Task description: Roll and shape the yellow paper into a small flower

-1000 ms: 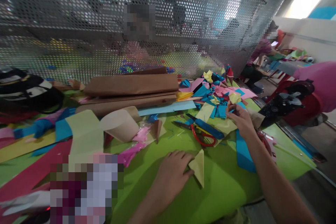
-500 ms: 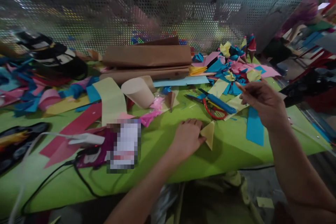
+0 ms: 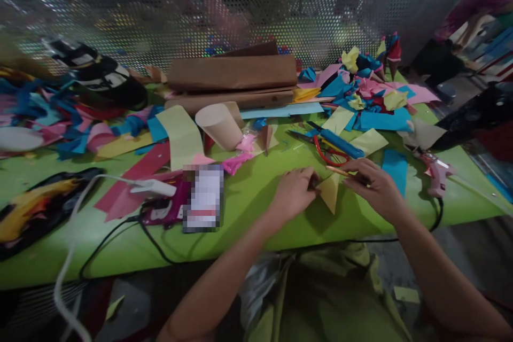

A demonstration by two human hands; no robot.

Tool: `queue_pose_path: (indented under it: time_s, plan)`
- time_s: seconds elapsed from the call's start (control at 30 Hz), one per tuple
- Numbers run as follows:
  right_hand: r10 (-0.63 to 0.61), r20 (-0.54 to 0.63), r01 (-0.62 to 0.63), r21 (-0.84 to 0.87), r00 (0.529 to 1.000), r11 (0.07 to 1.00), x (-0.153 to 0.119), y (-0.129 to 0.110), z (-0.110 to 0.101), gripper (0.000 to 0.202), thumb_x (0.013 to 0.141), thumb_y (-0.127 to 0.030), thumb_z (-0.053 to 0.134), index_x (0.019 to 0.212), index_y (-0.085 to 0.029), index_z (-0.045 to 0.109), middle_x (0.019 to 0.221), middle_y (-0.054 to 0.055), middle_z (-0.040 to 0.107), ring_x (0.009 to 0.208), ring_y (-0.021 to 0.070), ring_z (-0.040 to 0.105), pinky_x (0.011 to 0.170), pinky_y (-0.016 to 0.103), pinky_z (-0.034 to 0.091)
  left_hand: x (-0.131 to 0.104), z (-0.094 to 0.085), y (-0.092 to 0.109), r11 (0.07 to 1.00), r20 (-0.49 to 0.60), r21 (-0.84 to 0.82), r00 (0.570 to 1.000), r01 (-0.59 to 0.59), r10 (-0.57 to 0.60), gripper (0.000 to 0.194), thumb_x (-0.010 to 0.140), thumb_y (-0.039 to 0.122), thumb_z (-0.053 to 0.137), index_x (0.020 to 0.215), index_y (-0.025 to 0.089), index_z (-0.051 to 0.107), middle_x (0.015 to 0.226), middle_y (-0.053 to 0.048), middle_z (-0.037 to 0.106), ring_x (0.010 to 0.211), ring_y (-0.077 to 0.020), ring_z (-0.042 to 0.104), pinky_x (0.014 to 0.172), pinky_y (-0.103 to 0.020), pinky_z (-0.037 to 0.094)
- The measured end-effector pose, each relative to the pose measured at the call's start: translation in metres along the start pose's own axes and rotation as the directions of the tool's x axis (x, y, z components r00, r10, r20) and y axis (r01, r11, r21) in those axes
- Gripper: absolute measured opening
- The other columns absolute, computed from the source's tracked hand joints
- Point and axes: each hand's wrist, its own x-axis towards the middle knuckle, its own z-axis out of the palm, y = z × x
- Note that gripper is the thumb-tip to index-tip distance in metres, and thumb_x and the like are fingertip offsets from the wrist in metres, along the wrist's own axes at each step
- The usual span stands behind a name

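A small yellow paper cone (image 3: 329, 193) lies with its tip toward me on the green table (image 3: 240, 192). My left hand (image 3: 294, 192) is closed at its left edge, fingers curled against the paper. In my right hand (image 3: 371, 184) a thin brown stick, perhaps a pencil (image 3: 335, 170), is pinched, its end over the cone's wide opening. Just beyond the hands lie red-handled scissors (image 3: 331, 159) and a blue utility knife (image 3: 340, 141). To the right of my right hand rests a pink glue gun (image 3: 435, 173) with its cord.
Crumpled coloured paper (image 3: 368, 85) piles up at the back right, and brown cardboard (image 3: 232, 74) lies along the mesh wall. A phone (image 3: 204, 197), a purple power strip (image 3: 168, 206) and cables lie left. A paper roll (image 3: 220, 125) stands behind them.
My right hand has come down and left with the stick, from over the scissors to the cone. The glue gun has come into view. The view has shifted slightly.
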Motion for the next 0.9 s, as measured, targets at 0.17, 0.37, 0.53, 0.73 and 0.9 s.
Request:
queue_pose_path:
  time_s: [0.17, 0.37, 0.53, 0.73, 0.9]
  plan:
    - [0.095, 0.090, -0.074, -0.213, 0.991, 0.974, 0.003, 0.009, 0.014, 0.038, 0.093, -0.037, 0.063, 0.130, -0.025, 0.063, 0.126, 0.013, 0.065, 0.109, 0.0311, 0.064, 0.085, 0.039, 0.051, -0.006, 0.002, 0.000, 1.000, -0.024, -0.006, 0.999, -0.027, 0.026, 0.024, 0.084, 0.029, 0.069, 0.107, 0.021, 0.067, 0.109, -0.006, 0.073, 0.101, -0.0256, 0.065, 0.090, -0.037, 0.045]
    - [0.168, 0.092, -0.139, -0.264, 0.981, 0.954, 0.011, 0.016, 0.028, 0.014, 0.088, -0.029, 0.064, 0.097, -0.020, 0.069, 0.100, 0.008, 0.072, 0.091, 0.0260, 0.065, 0.073, 0.032, 0.044, -0.010, 0.008, 0.005, 0.995, -0.020, 0.098, 0.999, -0.028, 0.030, 0.029, 0.084, 0.034, 0.072, 0.109, 0.022, 0.067, 0.114, -0.008, 0.070, 0.110, -0.0283, 0.062, 0.097, -0.041, 0.043]
    - [0.211, 0.034, -0.204, -0.134, 0.977, 0.970, 0.012, 0.020, 0.028, 0.014, 0.084, -0.031, 0.065, 0.088, -0.020, 0.070, 0.080, 0.003, 0.069, 0.071, 0.0198, 0.059, 0.061, 0.029, 0.036, -0.017, 0.008, 0.007, 0.997, -0.060, 0.069, 0.998, -0.018, 0.022, 0.036, 0.085, 0.035, 0.071, 0.119, 0.022, 0.065, 0.120, -0.009, 0.070, 0.114, -0.0296, 0.061, 0.100, -0.043, 0.042]
    - [0.228, -0.022, -0.219, 0.194, 0.973, 0.956, 0.015, 0.005, 0.022, 0.017, 0.080, -0.036, 0.070, 0.085, -0.020, 0.069, 0.074, 0.000, 0.066, 0.063, 0.0151, 0.054, 0.057, 0.026, 0.038, -0.016, 0.010, -0.004, 0.939, -0.034, -0.342, 0.998, 0.029, -0.044, 0.039, 0.089, 0.041, 0.067, 0.122, 0.021, 0.066, 0.115, -0.010, 0.074, 0.105, -0.0265, 0.067, 0.093, -0.038, 0.050]
    - [0.219, -0.046, -0.195, 0.304, 0.975, 0.932, 0.020, -0.003, 0.023, 0.016, 0.079, -0.035, 0.072, 0.084, -0.020, 0.067, 0.077, 0.000, 0.067, 0.067, 0.0153, 0.057, 0.060, 0.026, 0.042, -0.008, 0.018, -0.010, 0.721, 0.033, -0.690, 0.998, 0.065, -0.058, 0.028, 0.085, 0.030, 0.070, 0.109, 0.017, 0.065, 0.090, -0.006, 0.072, 0.085, -0.0203, 0.068, 0.077, -0.031, 0.052]
